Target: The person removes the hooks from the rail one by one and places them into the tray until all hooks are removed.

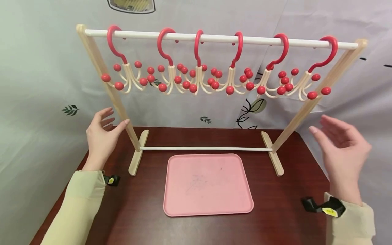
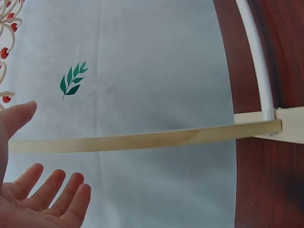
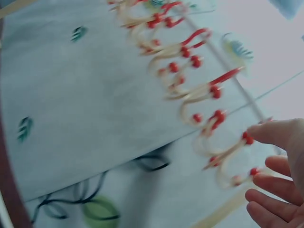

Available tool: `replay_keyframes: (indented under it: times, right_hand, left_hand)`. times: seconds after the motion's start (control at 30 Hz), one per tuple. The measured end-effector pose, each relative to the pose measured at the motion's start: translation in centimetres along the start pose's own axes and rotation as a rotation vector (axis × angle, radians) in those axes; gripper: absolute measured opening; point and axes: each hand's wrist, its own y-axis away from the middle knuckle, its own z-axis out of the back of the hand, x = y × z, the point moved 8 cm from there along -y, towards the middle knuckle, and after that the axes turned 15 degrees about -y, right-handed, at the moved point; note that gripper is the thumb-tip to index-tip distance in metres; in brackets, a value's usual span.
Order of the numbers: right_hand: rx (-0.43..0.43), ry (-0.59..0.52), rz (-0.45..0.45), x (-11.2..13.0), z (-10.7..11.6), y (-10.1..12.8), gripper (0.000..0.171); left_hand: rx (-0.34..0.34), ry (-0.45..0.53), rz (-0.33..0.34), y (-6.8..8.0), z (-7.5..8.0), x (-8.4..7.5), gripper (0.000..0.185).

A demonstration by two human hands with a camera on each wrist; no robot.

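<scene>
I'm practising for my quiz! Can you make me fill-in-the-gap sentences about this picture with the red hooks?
1. The number of red hooks hanging on the white rod is ____.
2. The flat tray on the table is coloured ____.
3. Both the left hand and the right hand are holding ____.

Missing words: six; pink; nothing

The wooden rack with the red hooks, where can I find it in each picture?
Head view: the wooden rack stands across the middle, behind the pink tray, between the two open hands.
Left wrist view: only its slanted leg and foot show, crossing the lower middle.
Right wrist view: its red hooks run blurred from the top toward the right.
Shared landmark: the red-beaded hooks show in all three views.
</scene>
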Motion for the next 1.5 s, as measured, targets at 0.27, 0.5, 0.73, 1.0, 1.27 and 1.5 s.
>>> replay_keyframes:
  times: [0.27, 0.5, 0.73, 1.0, 1.27, 1.5]
  right_hand:
    - [-0.056, -0.217, 0.079, 4.1, -2.3, -3.2, 0.043]
    - [-0.015, -0.218, -0.033, 5.0, -5.1, -7.1, 0.048]
    - [0.063, -0.169, -0.186, 3.3, -7.2, -9.8, 0.052]
    - [0.056, -0.114, -0.228, 1.8, -7.6, -10.9, 0.050]
    - [0.026, -0.123, -0.192, 1.8, -8.3, -10.8, 0.036]
    - [0.011, -0.144, -0.151, 2.3, -8.6, -10.7, 0.031]
  left_hand:
    - [-0.040, 0.056, 0.078, -1.6, -0.7, 0.6, 0.060]
    - [-0.149, 0.027, 0.092, -2.0, -0.6, 0.8, 0.046]
    - [-0.189, 0.026, 0.089, -2.1, -0.7, 0.8, 0.042]
    - [-0.184, 0.032, 0.016, -2.4, -0.9, 0.9, 0.037]
    - [-0.194, 0.056, -0.027, -2.5, -1.0, 0.8, 0.036]
    - [-0.185, 0.049, -0.018, -2.5, -0.8, 0.6, 0.038]
